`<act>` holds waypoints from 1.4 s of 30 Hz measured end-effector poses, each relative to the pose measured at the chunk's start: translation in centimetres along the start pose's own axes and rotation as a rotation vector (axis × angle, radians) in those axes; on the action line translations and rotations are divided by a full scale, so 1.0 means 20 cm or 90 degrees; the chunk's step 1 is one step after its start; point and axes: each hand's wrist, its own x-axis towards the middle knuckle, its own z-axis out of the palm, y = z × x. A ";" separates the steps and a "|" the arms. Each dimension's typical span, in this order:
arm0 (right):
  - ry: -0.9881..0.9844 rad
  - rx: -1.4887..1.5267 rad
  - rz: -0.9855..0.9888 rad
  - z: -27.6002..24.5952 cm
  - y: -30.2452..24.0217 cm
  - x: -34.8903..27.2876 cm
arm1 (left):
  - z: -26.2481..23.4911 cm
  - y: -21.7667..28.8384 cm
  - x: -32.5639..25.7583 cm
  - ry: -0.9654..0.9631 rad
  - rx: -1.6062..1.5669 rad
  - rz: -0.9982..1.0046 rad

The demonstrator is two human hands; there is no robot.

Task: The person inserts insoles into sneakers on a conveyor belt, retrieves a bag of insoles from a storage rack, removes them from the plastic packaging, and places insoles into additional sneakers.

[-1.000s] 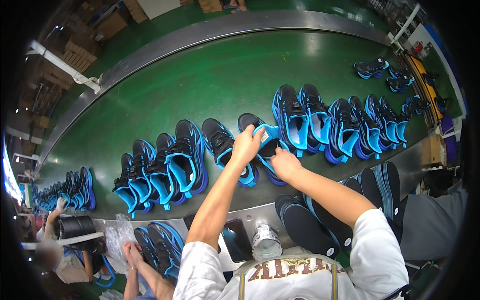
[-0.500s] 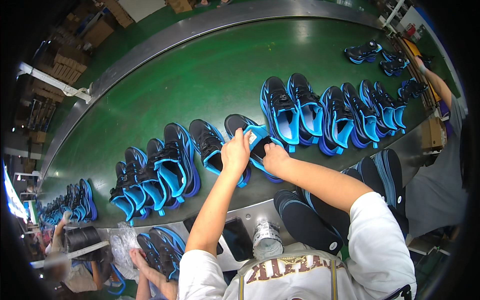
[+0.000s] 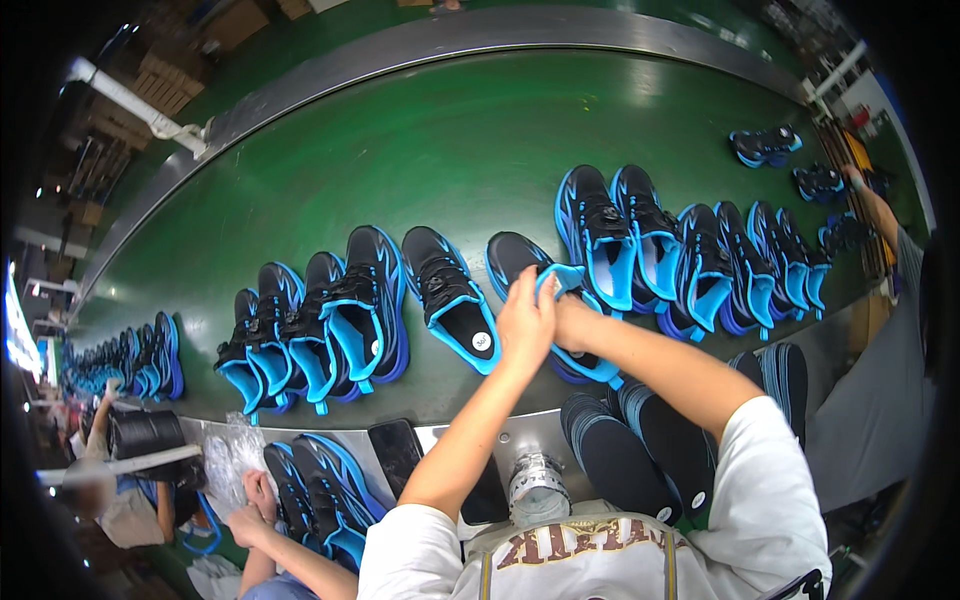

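Observation:
A black sneaker with bright blue lining (image 3: 513, 251) stands on the green work table (image 3: 400, 150), toe pointing away from me. My left hand (image 3: 527, 322) closes on the turned-up blue tongue at its opening. Close beside it, my right hand (image 3: 573, 325) reaches into the shoe's mouth, its fingers hidden by the shoe and the left hand. Just left of this sneaker stands a matching sneaker (image 3: 438, 268), with a round white sticker on its insole.
Rows of similar sneakers stand left (image 3: 365, 270) and right (image 3: 590, 205). Along the near metal edge are black insoles (image 3: 610, 455), a phone (image 3: 396, 447) and a clear jar (image 3: 538, 485). A co-worker's hands (image 3: 255, 515) are near plastic wrapping at lower left; another person's arm (image 3: 875, 205) reaches in far right.
My right hand has slid in against the left, deeper over the shoe's opening. The view has shifted slightly, and the neighbouring sneaker's insole sticker now shows. The co-worker's second hand has come into view at lower left.

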 end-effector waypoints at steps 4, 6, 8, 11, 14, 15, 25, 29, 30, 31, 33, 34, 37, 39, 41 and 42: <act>0.201 0.216 -0.069 0.21 0.14 0.14 | 0.06 0.01 -0.05 0.036 0.011 0.013; 0.251 0.145 -0.133 0.28 0.20 0.20 | 0.08 -0.04 -0.06 0.084 0.027 0.076; 0.193 -0.123 -0.129 0.21 0.12 0.15 | 0.06 -0.08 -0.06 0.090 0.061 0.109; 0.213 -0.065 -0.126 0.29 0.20 0.22 | 0.08 -0.06 -0.05 0.110 0.096 0.188; 0.244 -0.093 -0.140 0.35 0.33 0.33 | 0.12 -0.03 -0.05 0.114 0.122 0.245; 0.276 -0.071 -0.153 0.36 0.31 0.37 | 0.11 -0.04 -0.04 0.129 0.131 0.260; 0.161 -0.118 -0.102 0.21 0.15 0.12 | 0.10 -0.06 -0.07 0.134 0.108 0.279; -0.011 -0.170 -0.084 0.01 -0.03 -0.05 | 0.08 -0.08 -0.05 0.135 0.105 0.258; 0.075 -0.230 -0.131 0.01 -0.03 -0.08 | 0.09 -0.08 -0.04 0.133 0.102 0.245; 0.161 -0.290 -0.178 0.01 -0.03 -0.10 | 0.09 -0.08 -0.05 0.134 0.100 0.246; 0.112 -0.214 -0.086 0.01 -0.04 -0.08 | 0.09 -0.08 -0.07 0.137 0.105 0.249; 0.076 -0.186 -0.096 0.01 -0.02 -0.06 | 0.09 -0.07 -0.08 0.128 0.098 0.239; 0.020 -0.096 -0.038 0.12 0.10 0.13 | 0.12 -0.03 -0.08 0.134 0.114 0.258; 0.065 -0.155 -0.071 0.14 0.07 0.14 | 0.11 -0.03 -0.09 0.128 0.115 0.272; 0.096 -0.190 -0.095 0.15 0.04 0.17 | 0.11 -0.04 -0.10 0.114 0.114 0.299; 0.112 -0.199 -0.098 0.17 0.04 0.18 | 0.12 -0.05 -0.10 0.127 0.106 0.292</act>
